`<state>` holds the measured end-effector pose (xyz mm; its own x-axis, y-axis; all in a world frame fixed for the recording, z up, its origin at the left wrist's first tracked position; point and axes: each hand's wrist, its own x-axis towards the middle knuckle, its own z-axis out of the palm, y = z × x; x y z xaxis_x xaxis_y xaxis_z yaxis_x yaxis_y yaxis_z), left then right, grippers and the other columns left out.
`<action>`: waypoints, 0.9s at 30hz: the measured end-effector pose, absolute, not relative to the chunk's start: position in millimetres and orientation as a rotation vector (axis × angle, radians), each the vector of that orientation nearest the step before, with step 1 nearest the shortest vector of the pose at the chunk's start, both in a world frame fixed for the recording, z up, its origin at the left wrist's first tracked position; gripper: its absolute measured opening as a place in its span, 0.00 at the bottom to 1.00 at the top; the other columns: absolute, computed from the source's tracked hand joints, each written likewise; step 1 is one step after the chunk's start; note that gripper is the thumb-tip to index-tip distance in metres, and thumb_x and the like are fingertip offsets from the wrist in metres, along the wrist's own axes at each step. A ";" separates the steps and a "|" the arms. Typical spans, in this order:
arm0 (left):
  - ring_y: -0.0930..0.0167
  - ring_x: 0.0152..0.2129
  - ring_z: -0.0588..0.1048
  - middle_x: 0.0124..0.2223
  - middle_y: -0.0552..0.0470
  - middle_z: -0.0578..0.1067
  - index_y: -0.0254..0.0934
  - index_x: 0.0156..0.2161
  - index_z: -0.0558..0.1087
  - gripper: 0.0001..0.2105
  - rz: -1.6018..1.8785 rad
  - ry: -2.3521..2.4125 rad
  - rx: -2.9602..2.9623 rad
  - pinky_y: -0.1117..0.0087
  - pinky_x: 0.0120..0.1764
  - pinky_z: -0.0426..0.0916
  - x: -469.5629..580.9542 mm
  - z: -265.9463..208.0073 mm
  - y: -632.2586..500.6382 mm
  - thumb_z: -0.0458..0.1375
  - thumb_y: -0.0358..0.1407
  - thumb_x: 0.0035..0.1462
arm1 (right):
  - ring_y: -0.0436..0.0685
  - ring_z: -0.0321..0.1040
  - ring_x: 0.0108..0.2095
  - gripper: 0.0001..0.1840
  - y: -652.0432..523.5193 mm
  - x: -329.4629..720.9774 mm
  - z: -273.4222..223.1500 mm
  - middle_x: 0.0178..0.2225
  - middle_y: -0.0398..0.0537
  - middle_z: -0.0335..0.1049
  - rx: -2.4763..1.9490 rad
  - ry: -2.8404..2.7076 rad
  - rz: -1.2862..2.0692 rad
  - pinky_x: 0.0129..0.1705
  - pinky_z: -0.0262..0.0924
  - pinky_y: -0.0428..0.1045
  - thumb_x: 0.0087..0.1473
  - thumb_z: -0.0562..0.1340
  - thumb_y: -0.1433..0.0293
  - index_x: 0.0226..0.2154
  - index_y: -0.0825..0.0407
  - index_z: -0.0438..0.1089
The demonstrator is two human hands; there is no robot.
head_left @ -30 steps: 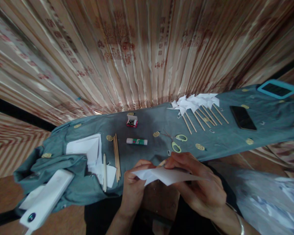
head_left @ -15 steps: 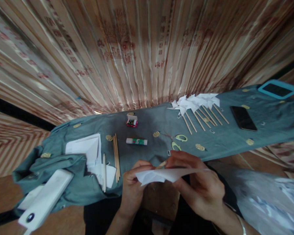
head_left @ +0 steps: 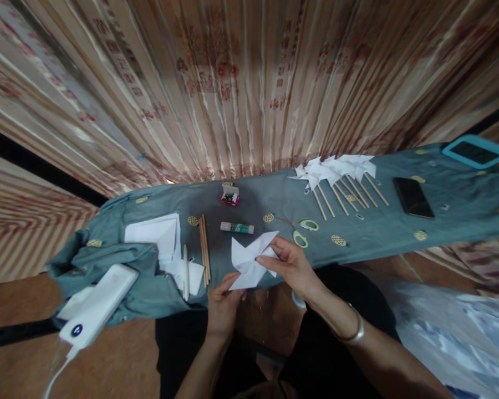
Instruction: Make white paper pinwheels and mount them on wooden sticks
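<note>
Pinching the pinwheel (head_left: pixel 249 269) just below the frame's middle, clamping the left hand (head_left: pixel 222 310) on its lower-left edge and the right hand (head_left: pixel 293 267) near its centre, seemingly adjusting it, and probably needing a light, steady grip next.

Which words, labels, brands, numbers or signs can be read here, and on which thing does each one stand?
None can be read with certainty.
Curtain: columns of reddish characters, too blurred.
Glue stick: marks on its green label, too small.
Red box: any print, too small.
Tablecloth: tiny black-and-white marks, too small.
Paper pinwheel: no writing visible.
</note>
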<state>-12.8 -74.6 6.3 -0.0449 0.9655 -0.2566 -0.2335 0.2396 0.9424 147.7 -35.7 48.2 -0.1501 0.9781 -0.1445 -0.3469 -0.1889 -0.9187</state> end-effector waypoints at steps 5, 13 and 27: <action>0.79 0.17 0.62 0.18 0.56 0.69 0.33 0.25 0.80 0.09 1.136 1.292 0.497 0.76 0.24 0.55 -17.1 -14.4 -96.2 0.70 0.34 0.33 | 0.54 0.75 0.34 0.20 -35.6 134.7 19.9 0.33 0.45 0.78 -1.022 -0.923 1.684 0.40 0.67 0.49 0.37 0.74 0.66 0.35 0.53 0.72; 0.77 0.18 0.67 0.20 0.52 0.75 0.33 0.25 0.81 0.14 1.098 1.229 0.170 0.75 0.24 0.61 -12.5 -14.9 -111.1 0.71 0.31 0.23 | 0.58 0.75 0.37 0.22 -23.1 135.9 -4.2 0.34 0.47 0.79 -1.210 -1.108 1.795 0.42 0.68 0.54 0.30 0.74 0.68 0.33 0.53 0.73; 0.80 0.18 0.67 0.25 0.51 0.76 0.30 0.32 0.81 0.16 1.012 1.142 0.106 0.79 0.21 0.58 5.1 -34.1 -108.2 0.73 0.30 0.31 | 0.53 0.70 0.28 0.14 22.1 160.4 -5.5 0.26 0.42 0.75 -1.321 -1.576 1.933 0.30 0.63 0.45 0.28 0.71 0.74 0.26 0.55 0.73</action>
<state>5.1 -108.2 -34.1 0.0460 0.7107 -0.7020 -0.6111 0.5759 0.5430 160.4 22.1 -5.5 -0.5225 0.7245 -0.4495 0.2942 -0.3416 -0.8926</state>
